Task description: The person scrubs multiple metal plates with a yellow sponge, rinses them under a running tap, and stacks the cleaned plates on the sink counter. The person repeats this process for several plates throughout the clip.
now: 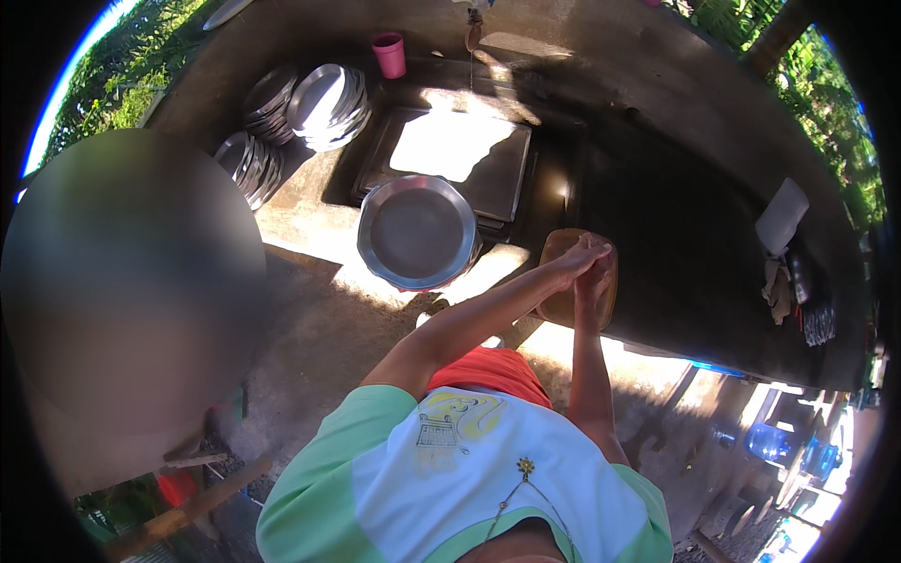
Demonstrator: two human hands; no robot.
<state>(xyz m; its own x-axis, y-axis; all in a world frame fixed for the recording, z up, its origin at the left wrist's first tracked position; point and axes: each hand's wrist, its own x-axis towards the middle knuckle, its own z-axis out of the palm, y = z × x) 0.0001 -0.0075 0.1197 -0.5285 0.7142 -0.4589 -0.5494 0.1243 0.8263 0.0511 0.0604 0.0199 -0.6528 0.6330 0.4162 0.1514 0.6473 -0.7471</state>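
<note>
My left hand (579, 260) and my right hand (596, 280) meet over a brown, rounded rectangular container (554, 301) beside the dark sink area. Both have closed fingers pressed together; whatever may be between them is hidden. To their left, a round metal pan (416, 230) rests on a stack. Behind it is a rectangular metal tray (502, 178) in bright patchy sunlight.
Stacked metal plates (324, 101) line the back left near a pink cup (389, 54). A tap (473, 30) is above the trays. At right are a white board (781, 214), a cloth (777, 293) and cutlery (817, 324). A large blurred patch covers the left.
</note>
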